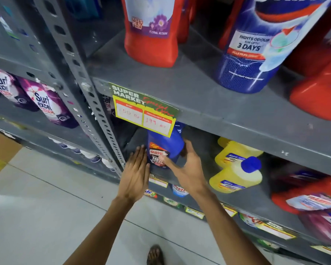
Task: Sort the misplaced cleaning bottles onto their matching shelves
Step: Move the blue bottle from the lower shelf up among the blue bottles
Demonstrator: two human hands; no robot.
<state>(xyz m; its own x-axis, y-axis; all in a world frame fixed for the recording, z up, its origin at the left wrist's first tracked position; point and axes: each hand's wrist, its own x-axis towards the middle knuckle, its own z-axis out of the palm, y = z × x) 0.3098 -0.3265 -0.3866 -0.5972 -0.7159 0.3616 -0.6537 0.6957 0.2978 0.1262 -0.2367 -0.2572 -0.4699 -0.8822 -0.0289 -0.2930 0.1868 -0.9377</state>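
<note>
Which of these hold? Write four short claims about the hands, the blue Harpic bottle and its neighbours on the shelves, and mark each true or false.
1. Both hands are at the blue Harpic bottle. True: left hand flat beside it, right hand around it.
2. The bottle lies on the floor. False: it stands on a shelf, under the price tag.
3. The yellow bottles are to its right. True.
4. The top shelf holds only red bottles. False: a blue Domex bottle stands there too.

We see a blue Harpic bottle [165, 148] upright on the middle shelf [256, 197] — our right hand [187, 169] cups its side, thumb on the label, while our left hand [136, 175] rests flat against its left edge, beneath a price tag [144, 109].
</note>
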